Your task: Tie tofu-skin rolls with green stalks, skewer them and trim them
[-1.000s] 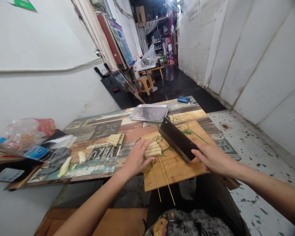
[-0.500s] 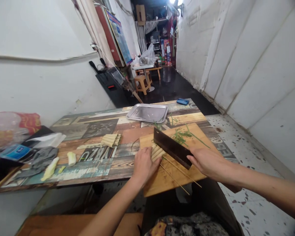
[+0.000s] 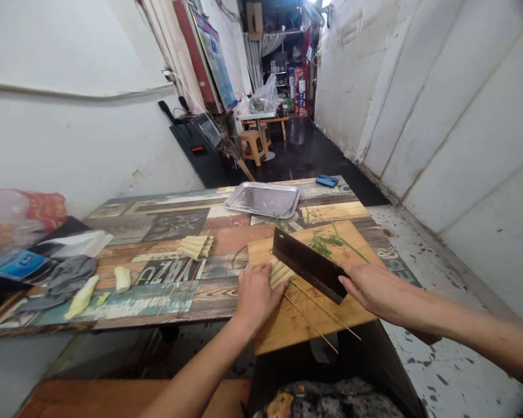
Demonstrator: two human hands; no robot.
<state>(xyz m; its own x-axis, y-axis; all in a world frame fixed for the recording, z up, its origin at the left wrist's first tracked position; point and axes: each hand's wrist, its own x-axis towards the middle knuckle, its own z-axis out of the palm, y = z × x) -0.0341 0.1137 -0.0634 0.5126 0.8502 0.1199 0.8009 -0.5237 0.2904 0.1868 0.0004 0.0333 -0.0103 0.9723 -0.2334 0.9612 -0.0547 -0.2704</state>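
Observation:
My right hand (image 3: 361, 284) is closed around the grip end of a dark cleaver (image 3: 307, 264). The broad blade slants over the wooden cutting board (image 3: 270, 337), against a row of pale rolls on skewers (image 3: 281, 273). My left hand (image 3: 258, 293) presses on the rolls from the left, thumb toward me and fingers over their far side. Two thin skewer ends stick out toward me past the board's near edge. Cut green strips (image 3: 326, 242) lie beyond the blade. A second bundle of rolls (image 3: 196, 247) rests on the table to the left.
A metal tray (image 3: 264, 200) and a blue object (image 3: 326, 181) sit toward the table's far end. On the left lie pale vegetable pieces (image 3: 82, 298), a grey cloth (image 3: 67, 283) and a plastic bag (image 3: 21, 217). A wall (image 3: 462, 116) runs along the right.
The view has shifted slightly. The cleaver stays over the rolls at nearly the same slant, its grip end a little lower and farther right. My left hand keeps its hold.

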